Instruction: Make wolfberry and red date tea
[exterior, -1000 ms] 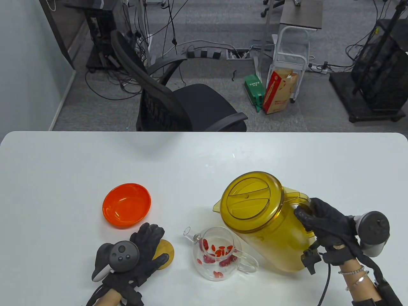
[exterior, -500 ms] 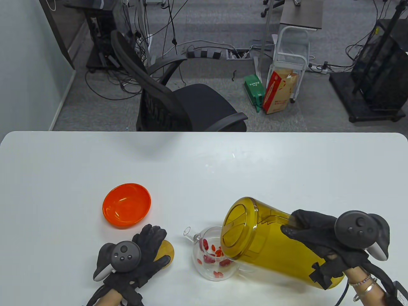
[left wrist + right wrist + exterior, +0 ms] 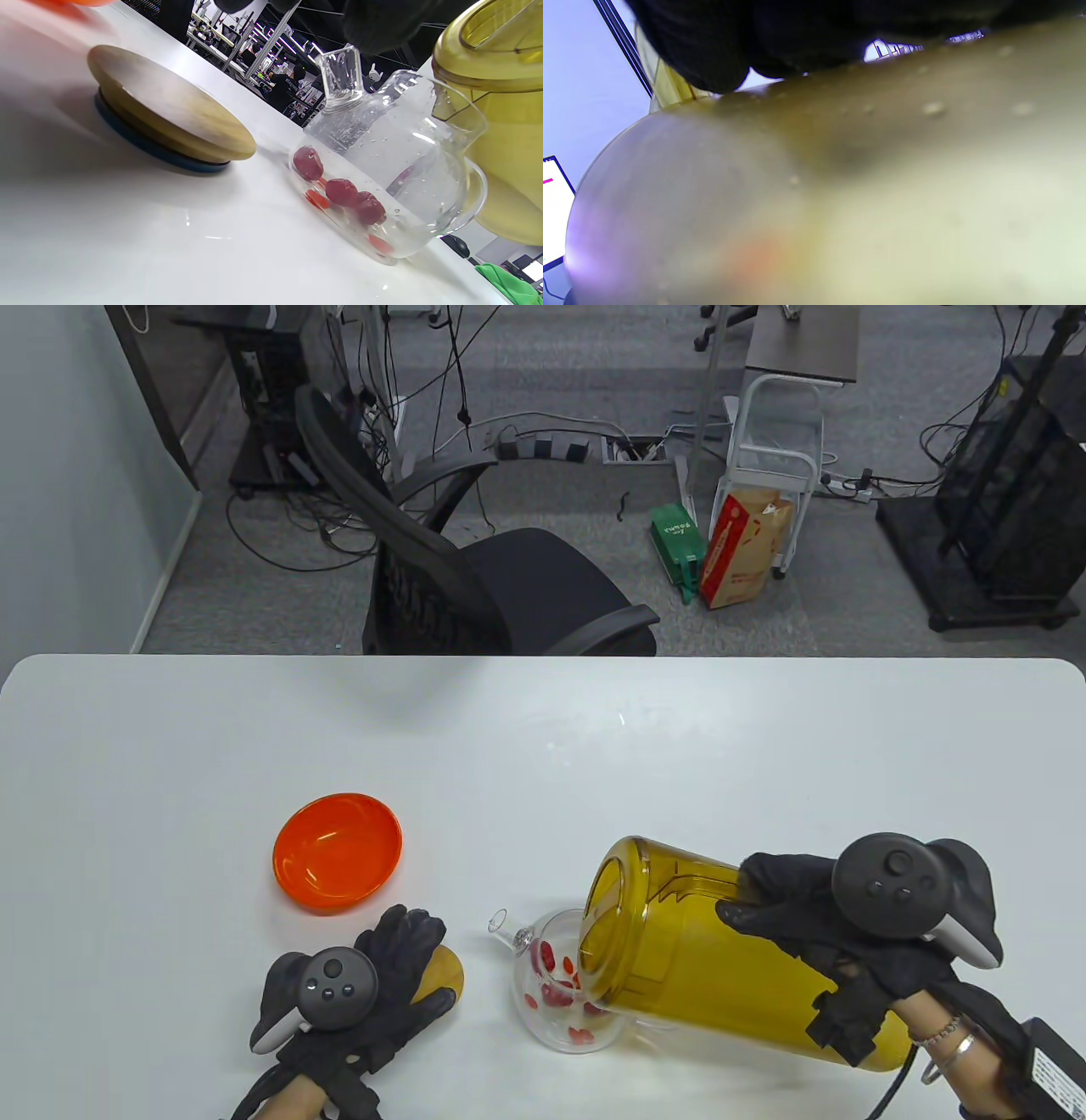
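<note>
With the right hand [image 3: 814, 916] gripping the translucent amber plastic pitcher [image 3: 704, 976] by its handle, tip gradually — spout over the clear glass teapot [image 3: 564, 993], lower centre — while the left hand [image 3: 382, 984] rests flat on the round wooden lid [image 3: 169, 123].

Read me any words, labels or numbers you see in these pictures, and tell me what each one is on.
No text reads clearly.
Green box on the floor: white lettering, too small to read.
Red and white box beside it: print too small to read.
Black unit at the right wrist: white label, blurred.
Yellow pitcher, glass teapot, orange bowl and wooden lid: no text visible.
</note>
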Demonstrator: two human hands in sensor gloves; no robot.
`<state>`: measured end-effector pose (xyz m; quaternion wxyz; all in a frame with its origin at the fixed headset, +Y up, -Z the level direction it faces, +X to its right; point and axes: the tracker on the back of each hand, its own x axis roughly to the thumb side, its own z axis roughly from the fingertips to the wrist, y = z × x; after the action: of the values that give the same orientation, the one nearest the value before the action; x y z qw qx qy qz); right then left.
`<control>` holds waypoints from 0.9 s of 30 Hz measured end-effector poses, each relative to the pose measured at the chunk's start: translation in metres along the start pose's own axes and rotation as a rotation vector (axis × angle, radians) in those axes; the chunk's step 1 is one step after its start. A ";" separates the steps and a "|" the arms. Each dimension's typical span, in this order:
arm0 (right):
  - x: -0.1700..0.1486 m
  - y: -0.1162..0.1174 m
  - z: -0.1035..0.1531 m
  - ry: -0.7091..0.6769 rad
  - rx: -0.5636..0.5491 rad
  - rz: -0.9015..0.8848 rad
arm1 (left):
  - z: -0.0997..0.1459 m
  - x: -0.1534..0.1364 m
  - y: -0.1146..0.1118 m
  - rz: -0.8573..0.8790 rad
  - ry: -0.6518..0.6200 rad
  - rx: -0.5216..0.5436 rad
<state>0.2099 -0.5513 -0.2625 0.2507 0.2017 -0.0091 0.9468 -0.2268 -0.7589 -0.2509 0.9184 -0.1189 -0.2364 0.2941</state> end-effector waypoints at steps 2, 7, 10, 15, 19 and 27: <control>0.004 -0.001 -0.002 -0.002 0.009 0.012 | 0.000 0.000 0.000 -0.001 -0.002 -0.001; 0.010 -0.001 -0.005 0.007 0.019 0.026 | 0.000 0.000 0.000 -0.001 -0.006 0.002; 0.012 -0.002 -0.006 0.007 0.024 0.034 | 0.000 0.001 0.000 -0.003 -0.008 0.003; 0.016 -0.002 -0.008 0.011 0.032 0.045 | 0.000 0.001 0.000 -0.005 -0.011 0.005; 0.016 -0.002 -0.009 0.013 0.036 0.049 | 0.000 0.000 -0.001 -0.006 -0.009 0.006; 0.019 -0.004 -0.013 0.015 0.051 0.061 | 0.000 0.000 -0.001 -0.006 -0.004 0.002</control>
<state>0.1921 -0.5377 -0.2671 0.2164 0.2007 0.0105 0.9554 -0.2263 -0.7594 -0.2503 0.9190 -0.1167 -0.2381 0.2917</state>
